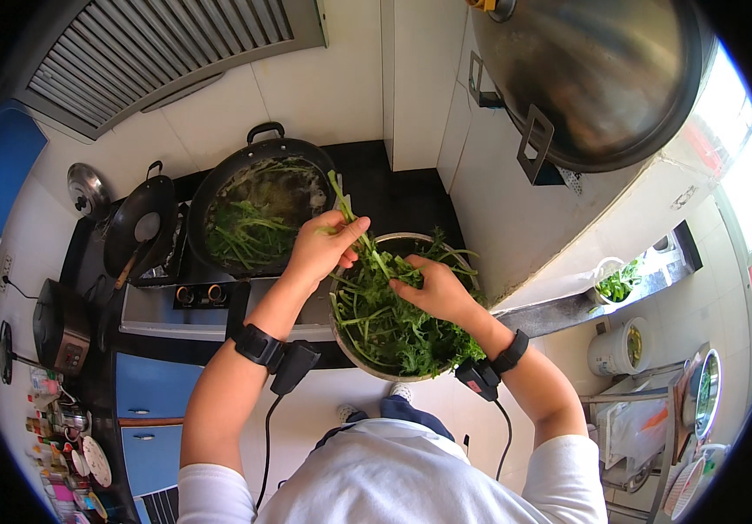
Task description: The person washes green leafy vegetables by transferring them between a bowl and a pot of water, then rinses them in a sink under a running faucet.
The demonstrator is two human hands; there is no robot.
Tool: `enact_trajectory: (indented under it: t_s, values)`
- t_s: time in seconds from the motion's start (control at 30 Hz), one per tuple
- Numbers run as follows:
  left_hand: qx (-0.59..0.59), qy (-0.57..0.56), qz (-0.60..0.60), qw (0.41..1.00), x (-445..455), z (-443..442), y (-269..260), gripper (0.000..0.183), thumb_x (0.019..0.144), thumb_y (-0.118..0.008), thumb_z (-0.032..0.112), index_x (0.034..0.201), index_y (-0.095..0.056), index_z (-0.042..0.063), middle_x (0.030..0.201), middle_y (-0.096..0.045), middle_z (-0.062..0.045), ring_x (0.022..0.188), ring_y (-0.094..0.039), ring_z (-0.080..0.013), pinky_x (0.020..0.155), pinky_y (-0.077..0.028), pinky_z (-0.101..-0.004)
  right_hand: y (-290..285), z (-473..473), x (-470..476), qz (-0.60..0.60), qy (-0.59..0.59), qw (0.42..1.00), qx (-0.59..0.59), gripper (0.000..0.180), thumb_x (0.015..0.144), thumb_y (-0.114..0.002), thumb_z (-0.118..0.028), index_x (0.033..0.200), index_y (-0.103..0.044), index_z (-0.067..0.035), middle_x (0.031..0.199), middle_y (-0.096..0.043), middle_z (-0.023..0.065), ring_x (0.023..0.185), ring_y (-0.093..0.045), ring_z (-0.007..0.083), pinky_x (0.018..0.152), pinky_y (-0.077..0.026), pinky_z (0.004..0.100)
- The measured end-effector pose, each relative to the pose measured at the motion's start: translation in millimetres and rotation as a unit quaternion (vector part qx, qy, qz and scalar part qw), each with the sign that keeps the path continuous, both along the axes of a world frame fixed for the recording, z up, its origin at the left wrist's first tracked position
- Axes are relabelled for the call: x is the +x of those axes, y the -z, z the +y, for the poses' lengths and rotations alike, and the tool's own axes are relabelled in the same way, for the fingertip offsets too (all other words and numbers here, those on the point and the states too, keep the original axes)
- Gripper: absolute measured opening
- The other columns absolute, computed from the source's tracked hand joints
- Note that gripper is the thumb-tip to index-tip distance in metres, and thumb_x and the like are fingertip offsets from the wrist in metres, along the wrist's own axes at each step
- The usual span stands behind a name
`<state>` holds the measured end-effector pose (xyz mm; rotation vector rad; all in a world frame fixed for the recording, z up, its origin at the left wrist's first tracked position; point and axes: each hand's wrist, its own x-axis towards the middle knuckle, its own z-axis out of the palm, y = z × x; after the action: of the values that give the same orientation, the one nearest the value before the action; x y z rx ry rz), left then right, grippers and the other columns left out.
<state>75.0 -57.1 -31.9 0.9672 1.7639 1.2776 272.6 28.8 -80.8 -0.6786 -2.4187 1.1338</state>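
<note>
My left hand (327,250) pinches the pale stem end of some leafy greens (363,242) between thumb and fingers, near the right rim of a large black wok. My right hand (436,288) is at the leafy part of the same greens, over a round metal basin (344,340) heaped with more leafy greens (408,334). Inside the wok (205,245) on the stove, green stems (245,236) lie in bubbling liquid at the lower left. Whether the right hand's fingertips close on a stem is partly hidden by leaves.
A smaller wok (127,242) with a ladle (146,229) stands left of the large one. Stove knobs (200,295) are on the front panel. A big metal vessel (598,78) with handles juts in at upper right, above a white-tiled partition (546,216). A rice cooker (64,327) stands far left.
</note>
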Motion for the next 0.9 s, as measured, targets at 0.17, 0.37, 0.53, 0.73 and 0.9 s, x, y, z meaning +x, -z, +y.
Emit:
enact_trajectory:
  t_s: [0.17, 0.37, 0.53, 0.73, 0.9]
  values:
    - [-0.006, 0.008, 0.015, 1.000, -2.3, 1.4, 1.3, 0.031, 0.089, -0.066, 0.033, 0.091, -0.062, 0.003, 0.069, -0.054, 0.001, 0.054, -0.051, -0.0062, 0.046, -0.043, -0.0216, 4.4, -0.1, 5.4, 0.017, 0.037, 0.999, -0.028, 0.032, 0.084, -0.068, -0.025, 0.103, -0.061, 0.000, 0.083, -0.065, 0.0158, 0.069, -0.059, 0.0213, 0.066, -0.047, 0.0327]
    - [0.014, 0.026, -0.005, 1.000, 2.7, 6.3, 0.7, 0.028, 0.088, -0.068, 0.030, 0.094, -0.064, 0.003, 0.071, -0.057, 0.001, 0.056, -0.052, -0.0058, 0.049, -0.044, -0.0209, -2.9, 1.7, 6.7, 0.063, 0.007, 0.997, -0.035, 0.029, 0.085, -0.068, -0.021, 0.104, -0.062, 0.000, 0.086, -0.067, 0.0137, 0.074, -0.061, 0.0186, 0.072, -0.049, 0.0311]
    - [0.044, 0.085, -0.051, 0.994, 4.8, 5.2, 4.8, 0.028, 0.086, -0.071, 0.022, 0.105, -0.064, 0.003, 0.078, -0.061, 0.000, 0.062, -0.055, -0.0063, 0.056, -0.049, -0.0221, 7.3, 4.2, 6.1, 0.069, -0.010, 0.996, -0.062, 0.028, 0.082, -0.068, -0.017, 0.104, -0.062, 0.000, 0.085, -0.066, 0.0147, 0.072, -0.061, 0.0172, 0.068, -0.048, 0.0318]
    - [0.007, 0.153, -0.074, 0.985, -5.3, -2.7, -6.4, 0.033, 0.088, -0.068, 0.016, 0.116, -0.059, 0.004, 0.088, -0.066, -0.004, 0.071, -0.059, -0.0080, 0.065, -0.051, -0.0228, -1.7, 17.1, 20.1, 0.102, -0.029, 0.986, -0.130, 0.025, 0.082, -0.061, -0.006, 0.106, -0.057, 0.001, 0.088, -0.067, 0.0061, 0.085, -0.059, 0.0136, 0.083, -0.046, 0.0267]
    - [0.024, 0.231, -0.067, 0.970, -18.9, -8.3, -1.8, 0.033, 0.090, -0.064, 0.017, 0.119, -0.057, 0.004, 0.092, -0.067, -0.004, 0.080, -0.057, -0.0082, 0.070, -0.048, -0.0226, -17.3, 20.4, 24.6, 0.090, 0.009, 0.991, -0.100, 0.024, 0.082, -0.063, -0.007, 0.104, -0.056, 0.001, 0.096, -0.062, 0.0084, 0.092, -0.055, 0.0152, 0.086, -0.044, 0.0288]
